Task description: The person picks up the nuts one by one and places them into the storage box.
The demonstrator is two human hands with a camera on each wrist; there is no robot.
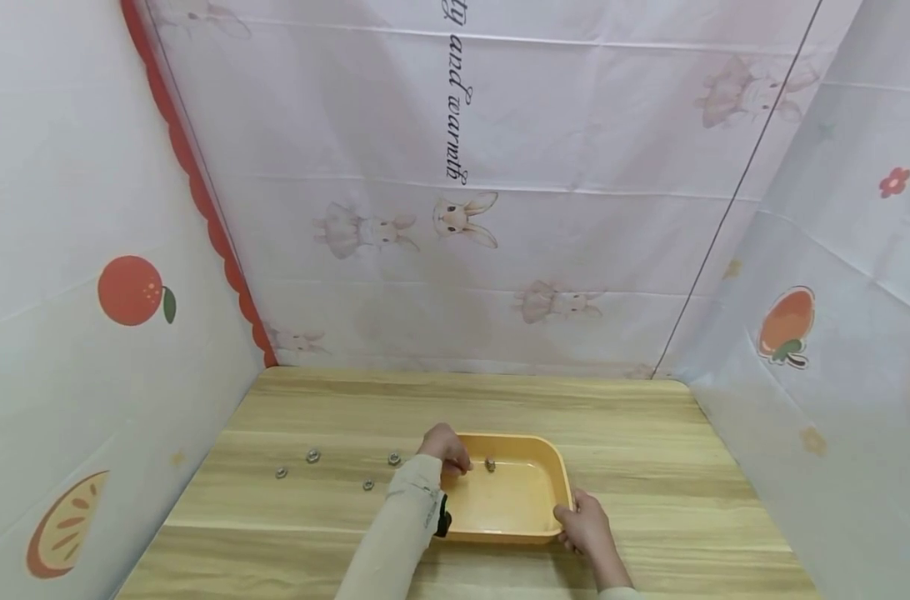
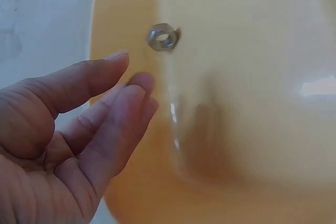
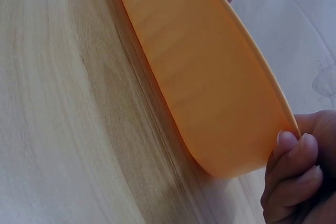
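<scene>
Over the left end of a yellow tray (image 1: 500, 532), my left hand (image 1: 446, 450) hovers with thumb and fingers parted and nothing between them. Just beyond its fingertips in the left wrist view is a metal hex nut (image 2: 162, 37), also visible near the tray's far wall as a small nut (image 1: 489, 464). Whether it touches the tray is hard to tell. My right hand (image 1: 588, 527) grips the tray's near right corner, thumb over the rim. In the right wrist view, curled fingers (image 3: 294, 166) press the outside of the orange-looking tray wall (image 3: 210, 77).
Several loose hex nuts lie on the wooden table (image 1: 650, 442) left of the tray, among them one nut (image 1: 394, 458) close to my left forearm and another nut (image 1: 313, 456) farther left. Printed cloth walls (image 1: 425, 325) enclose the table's back and sides.
</scene>
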